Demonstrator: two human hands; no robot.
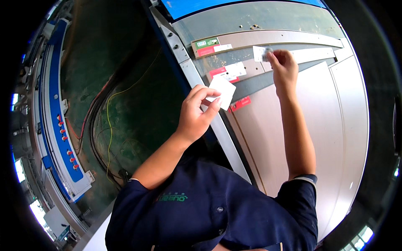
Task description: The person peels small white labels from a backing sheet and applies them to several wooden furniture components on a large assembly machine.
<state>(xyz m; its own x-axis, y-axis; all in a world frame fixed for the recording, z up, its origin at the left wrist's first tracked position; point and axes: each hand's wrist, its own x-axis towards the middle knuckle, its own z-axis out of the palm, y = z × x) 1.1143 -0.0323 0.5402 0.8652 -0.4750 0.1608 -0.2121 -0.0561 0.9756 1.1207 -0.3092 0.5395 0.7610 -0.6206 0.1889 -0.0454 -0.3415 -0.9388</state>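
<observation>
My left hand (197, 111) pinches a small stack of white paper labels (224, 92) between thumb and fingers, just over the metal edge of the work table. Farther right, my right hand (286, 69) grips one printed white label (260, 53) by its edge, above the narrow boards. Beneath it lies a light board strip (307, 54). A red and white label (228, 72) is stuck on that strip's left end. The far strip (272, 38) carries a green and red label (208, 46). On the wide pale panel (293, 125) sits a red label (240, 103) near its corner.
Grey table surface (251, 21) shows beyond the strips, with small dark bits on it. A blue panel (209, 6) stands at the far edge. To the left, cables (98, 113) run over the green floor beside a blue and white machine (63, 121) with red knobs.
</observation>
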